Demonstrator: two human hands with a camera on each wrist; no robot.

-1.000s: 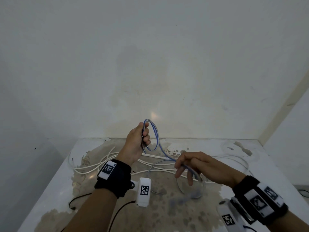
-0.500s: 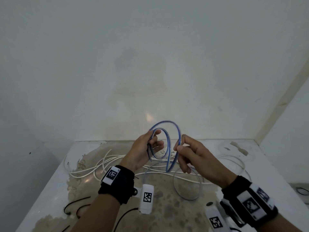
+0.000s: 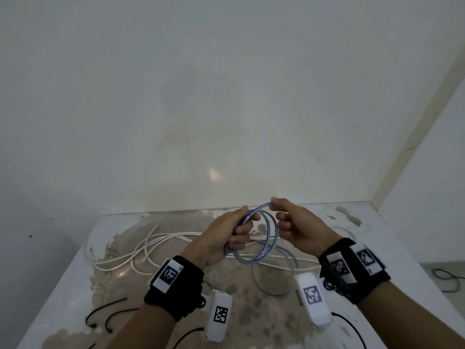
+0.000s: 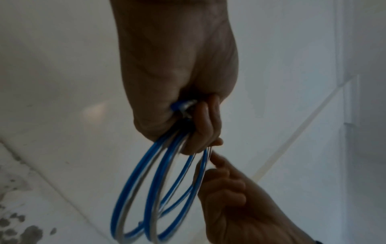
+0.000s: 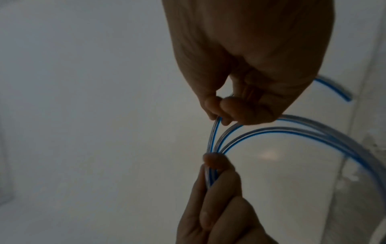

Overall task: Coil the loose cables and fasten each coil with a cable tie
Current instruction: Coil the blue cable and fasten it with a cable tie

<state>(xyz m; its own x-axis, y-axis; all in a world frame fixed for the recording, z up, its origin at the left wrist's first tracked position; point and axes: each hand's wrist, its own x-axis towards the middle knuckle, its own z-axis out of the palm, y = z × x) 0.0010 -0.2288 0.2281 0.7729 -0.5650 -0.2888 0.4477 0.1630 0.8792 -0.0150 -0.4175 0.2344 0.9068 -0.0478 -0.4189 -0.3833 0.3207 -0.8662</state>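
Observation:
A blue-and-clear cable [image 3: 273, 230] is wound in loops above the table. My left hand [image 3: 241, 230] grips the bundled loops in its curled fingers; in the left wrist view the coil [image 4: 146, 198] hangs below the left hand [image 4: 194, 125]. My right hand [image 3: 274, 210] pinches one strand at the top of the coil, right beside the left thumb. The right wrist view shows the right hand [image 5: 219, 113] pinching the cable [image 5: 250, 132] just above the left fingers [image 5: 215, 165]. The cable's loose tail [image 3: 276, 292] lies curved on the table.
Several loose white cables [image 3: 151, 248] sprawl across the stained white table [image 3: 402, 248] at left and behind the hands. Thin black ties [image 3: 105, 311] lie near the front left edge. A wall stands close behind; another black cable [image 3: 448, 280] lies on the floor at right.
My right hand rose from the table with the blue cable, swung a fresh loop up and brought it against my left hand. The coil there has grown.

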